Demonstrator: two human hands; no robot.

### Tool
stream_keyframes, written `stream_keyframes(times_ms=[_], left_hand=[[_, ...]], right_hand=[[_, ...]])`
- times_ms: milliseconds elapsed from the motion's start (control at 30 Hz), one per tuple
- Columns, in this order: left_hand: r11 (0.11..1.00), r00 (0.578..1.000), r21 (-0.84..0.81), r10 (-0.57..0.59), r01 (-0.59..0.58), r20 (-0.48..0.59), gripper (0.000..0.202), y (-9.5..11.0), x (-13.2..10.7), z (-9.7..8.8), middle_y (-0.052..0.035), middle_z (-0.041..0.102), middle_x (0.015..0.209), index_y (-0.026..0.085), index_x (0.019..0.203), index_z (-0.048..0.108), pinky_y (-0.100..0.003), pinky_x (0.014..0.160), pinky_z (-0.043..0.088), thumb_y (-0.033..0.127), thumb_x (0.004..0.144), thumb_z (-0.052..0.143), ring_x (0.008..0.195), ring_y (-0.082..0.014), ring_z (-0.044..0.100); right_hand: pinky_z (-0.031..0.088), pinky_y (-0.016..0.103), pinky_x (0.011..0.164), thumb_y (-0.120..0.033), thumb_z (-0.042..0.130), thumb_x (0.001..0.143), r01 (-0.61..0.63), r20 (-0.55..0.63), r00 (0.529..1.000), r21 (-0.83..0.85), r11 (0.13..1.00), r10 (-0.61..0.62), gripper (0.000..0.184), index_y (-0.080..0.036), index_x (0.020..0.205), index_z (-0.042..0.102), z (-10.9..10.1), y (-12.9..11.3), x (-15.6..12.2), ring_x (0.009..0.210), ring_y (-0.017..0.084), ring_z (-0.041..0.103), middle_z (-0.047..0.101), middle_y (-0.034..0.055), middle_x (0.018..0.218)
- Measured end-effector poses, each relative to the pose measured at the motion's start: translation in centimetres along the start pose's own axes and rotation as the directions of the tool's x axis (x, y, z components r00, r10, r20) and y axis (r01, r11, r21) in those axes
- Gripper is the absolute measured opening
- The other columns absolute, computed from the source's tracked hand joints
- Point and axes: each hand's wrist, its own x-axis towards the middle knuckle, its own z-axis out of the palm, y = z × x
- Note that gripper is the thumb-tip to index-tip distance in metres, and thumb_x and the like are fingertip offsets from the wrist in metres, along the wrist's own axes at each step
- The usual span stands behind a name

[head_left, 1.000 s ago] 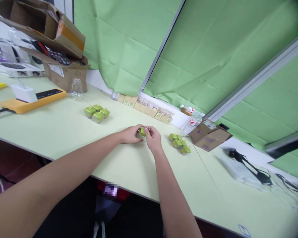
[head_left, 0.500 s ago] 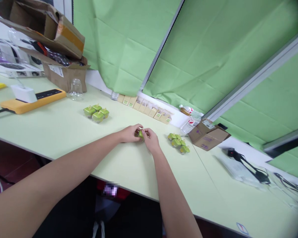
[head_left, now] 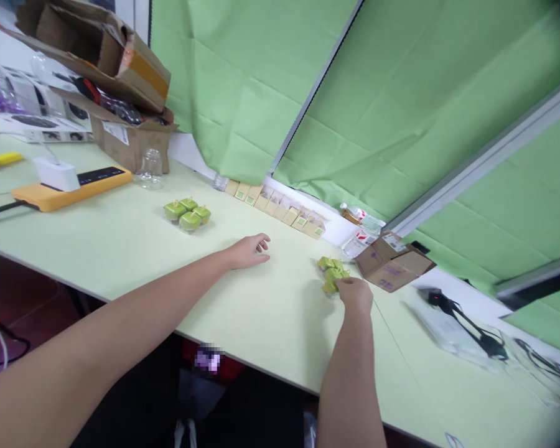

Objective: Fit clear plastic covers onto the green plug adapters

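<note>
My right hand (head_left: 354, 294) sits at the near side of a cluster of small green pieces (head_left: 330, 269) on the pale green table (head_left: 270, 311). Its fingers are curled onto the nearest green piece. My left hand (head_left: 249, 249) lies on the table to the left, about a hand's length from the cluster, with its fingers loosely stretched out and nothing in it. A second group of green pieces (head_left: 186, 214) stands further left, away from both hands.
A row of small tan boxes (head_left: 275, 205) lines the back edge under the green curtain. A small cardboard box (head_left: 392, 266) and a plastic bottle (head_left: 360, 229) lie right of the cluster. A yellow power strip (head_left: 74, 186), glass jar (head_left: 150, 169) and large cardboard boxes (head_left: 121, 93) stand at left. Bagged black cables (head_left: 462, 317) lie at right.
Both hands were together on one green piece at the table's middle. The right hand has carried it right to the cluster; the left hand let go and stayed put.
</note>
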Motion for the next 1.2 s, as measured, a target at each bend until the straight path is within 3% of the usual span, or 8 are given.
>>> stream_keyframes(times_ms=[167,500,600,667,767,867,1000,1200], left_hand=[[1.0,1.0,0.01,0.001,-0.001,0.001,0.049,0.0,-0.1,-0.2,-0.0081,0.065,0.108,0.021,0.12,0.054,-0.032,0.079,0.051,0.037,0.075,0.064,0.091,-0.0188,0.061],[0.994,0.998,0.104,0.048,-0.044,-0.037,0.041,0.8,-0.1,-0.4,-0.0076,0.065,0.108,0.02,0.118,0.056,-0.033,0.083,0.051,0.035,0.079,0.059,0.094,-0.0204,0.061],[0.93,0.973,0.347,0.18,-0.12,-0.145,0.031,2.3,0.0,-2.0,-0.0097,0.063,0.116,0.019,0.113,0.06,-0.04,0.099,0.043,0.03,0.084,0.054,0.112,-0.0253,0.054],[0.856,0.945,0.514,0.215,-0.061,-0.245,0.03,3.4,-0.1,-3.8,-0.0108,0.06,0.122,0.019,0.114,0.06,-0.045,0.105,0.037,0.023,0.086,0.048,0.121,-0.0283,0.047],[0.753,0.863,0.619,0.143,0.223,-0.485,0.039,4.0,-0.2,-6.9,-0.0139,0.049,0.136,0.017,0.121,0.058,-0.05,0.107,0.033,0.015,0.083,0.049,0.129,-0.033,0.038],[0.646,0.797,0.596,-0.031,0.477,-0.604,0.047,3.3,-0.3,-9.4,-0.02,0.048,0.135,0.014,0.124,0.056,-0.053,0.101,0.039,0.011,0.077,0.053,0.125,-0.0373,0.043],[0.585,0.813,0.583,-0.267,0.563,-0.517,0.04,1.7,-0.5,-11.2,-0.0178,0.063,0.106,0.016,0.11,0.064,-0.047,0.086,0.049,0.008,0.071,0.059,0.103,-0.0345,0.059],[0.757,0.881,0.521,-0.149,0.394,-0.45,0.033,1.5,0.0,-9.8,-0.0113,0.067,0.099,0.018,0.098,0.067,-0.04,0.083,0.05,0.007,0.069,0.059,0.094,-0.0278,0.062]], right_hand=[[0.05,0.037,0.07,-0.034,0.063,0.071,-0.171,-0.105,0.976,0.157,0.973,0.189,0.024,-0.019,0.084,0.076,0.7,1.6,0.0,0.078,0.029,0.068,0.074,0.0132,0.083],[0.048,0.04,0.07,-0.044,0.064,0.07,-0.134,-0.324,0.921,0.255,0.958,0.216,0.031,-0.017,0.084,0.071,0.5,0.5,-0.4,0.076,0.03,0.064,0.072,0.0156,0.083],[0.045,0.037,0.075,-0.044,0.054,0.08,0.023,-0.473,0.872,0.295,0.955,0.126,0.034,-0.016,0.092,0.068,0.4,-2.5,-1.5,0.08,0.027,0.062,0.07,0.0124,0.083],[0.043,0.034,0.076,-0.041,0.05,0.083,0.194,-0.45,0.892,0.29,0.937,-0.045,0.029,-0.018,0.088,0.067,0.9,-5.0,-2.7,0.078,0.024,0.06,0.067,0.0086,0.078],[0.041,0.032,0.076,-0.036,0.049,0.085,0.465,-0.368,0.858,0.265,0.845,-0.358,0.024,-0.019,0.083,0.066,2.3,-8.1,-4.4,0.076,0.02,0.057,0.064,0.0056,0.076],[0.039,0.031,0.073,-0.033,0.048,0.086,0.562,-0.281,0.825,0.308,0.768,-0.491,0.022,-0.019,0.081,0.065,3.5,-9.5,-5.5,0.072,0.018,0.055,0.061,0.0043,0.075],[0.039,0.03,0.07,-0.03,0.048,0.085,0.569,-0.213,0.822,0.365,0.737,-0.529,0.02,-0.02,0.079,0.064,3.9,-9.6,-5.7,0.068,0.017,0.054,0.062,0.0036,0.076],[0.042,0.031,0.068,-0.033,0.049,0.086,0.544,-0.199,0.834,0.451,0.707,-0.515,0.021,-0.021,0.079,0.065,3.5,-9.7,-5.9,0.062,0.015,0.053,0.063,0.003,0.077]])
